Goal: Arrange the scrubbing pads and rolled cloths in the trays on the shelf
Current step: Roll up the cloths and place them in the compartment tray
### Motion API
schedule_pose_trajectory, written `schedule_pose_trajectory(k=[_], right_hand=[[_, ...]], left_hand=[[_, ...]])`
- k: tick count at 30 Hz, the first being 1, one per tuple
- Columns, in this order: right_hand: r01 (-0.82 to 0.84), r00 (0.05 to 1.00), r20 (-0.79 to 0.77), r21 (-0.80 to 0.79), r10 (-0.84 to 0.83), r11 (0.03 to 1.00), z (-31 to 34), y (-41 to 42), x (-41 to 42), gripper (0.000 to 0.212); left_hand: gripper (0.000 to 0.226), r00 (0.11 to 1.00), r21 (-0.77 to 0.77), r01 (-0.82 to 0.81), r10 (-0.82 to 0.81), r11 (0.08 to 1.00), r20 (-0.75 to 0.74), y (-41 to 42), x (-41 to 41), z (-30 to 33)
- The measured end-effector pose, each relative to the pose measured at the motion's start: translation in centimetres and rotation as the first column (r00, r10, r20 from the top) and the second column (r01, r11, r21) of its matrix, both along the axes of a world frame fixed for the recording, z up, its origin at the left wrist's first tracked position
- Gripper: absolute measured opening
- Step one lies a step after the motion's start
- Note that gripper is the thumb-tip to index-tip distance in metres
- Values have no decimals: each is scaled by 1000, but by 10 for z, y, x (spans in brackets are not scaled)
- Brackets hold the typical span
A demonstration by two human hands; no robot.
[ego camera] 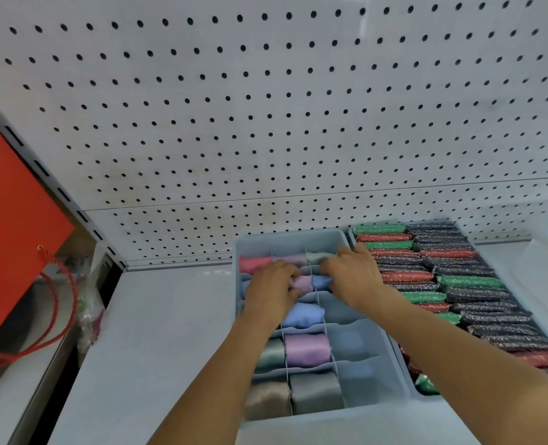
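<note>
We see both hands deep in the divided tray (301, 239) near the shelf's (169, 316) back edge. Left hand (272, 285) curls its fingers onto a lilac rolled cloth (303, 282) in the middle column, second row from the back; looks like a pinch, probably tucking it into its cell. Right hand (353, 276) reaches to the back-right cells with fingers bent over a grey-green roll (317, 256); motion blur, so we cannot tell whether it grips or just presses.

Rolled cloths sit one per cell, long axes running left-right across the tray, so dividers keep them from unrolling. The right column's nearer cells seem to hold nothing.

Scrubbing pads (458, 284) fill the second tray (426, 395), touching the first on its right. They stand packed on edge in two columns, long axes also left-right, stacked front to back, colours mixed.

We judge the cloth tray partly filled.
</note>
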State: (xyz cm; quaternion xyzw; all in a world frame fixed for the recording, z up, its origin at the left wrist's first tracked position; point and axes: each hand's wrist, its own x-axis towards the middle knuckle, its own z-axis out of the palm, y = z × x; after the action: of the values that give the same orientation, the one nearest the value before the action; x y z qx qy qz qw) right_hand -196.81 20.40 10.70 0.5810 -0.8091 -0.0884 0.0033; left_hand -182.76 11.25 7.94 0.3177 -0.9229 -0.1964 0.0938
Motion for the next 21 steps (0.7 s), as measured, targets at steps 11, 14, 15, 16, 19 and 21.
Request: schedule_pose_trajectory(k=[11,14,15,16,19,21], right_hand=[[17,984,180,-86,-2,996,2,13,-7,31],[62,936,351,-249,31,967,9,34,-8,35],[81,926,373,-321,48,944,11,45,-7,34],[99,924,379,-384,59,918,12,56,-7,35],[163,916,395,-528,71,834,15,93,-12,34],[234,893,443,-604,76,762,22,121,-18,31]], left_hand=[[35,999,-13,6,-5,1000,37,7,-1,7],[39,999,-17,30,-31,999,-9,20,-3,17],[39,999,-36,31,-32,999,-31,26,-4,19],[38,998,-62,29,-32,998,-50,32,-6,22],[39,988,-80,13,-25,997,-154,59,-10,31],[43,971,-63,21,-36,998,-236,86,-16,41]])
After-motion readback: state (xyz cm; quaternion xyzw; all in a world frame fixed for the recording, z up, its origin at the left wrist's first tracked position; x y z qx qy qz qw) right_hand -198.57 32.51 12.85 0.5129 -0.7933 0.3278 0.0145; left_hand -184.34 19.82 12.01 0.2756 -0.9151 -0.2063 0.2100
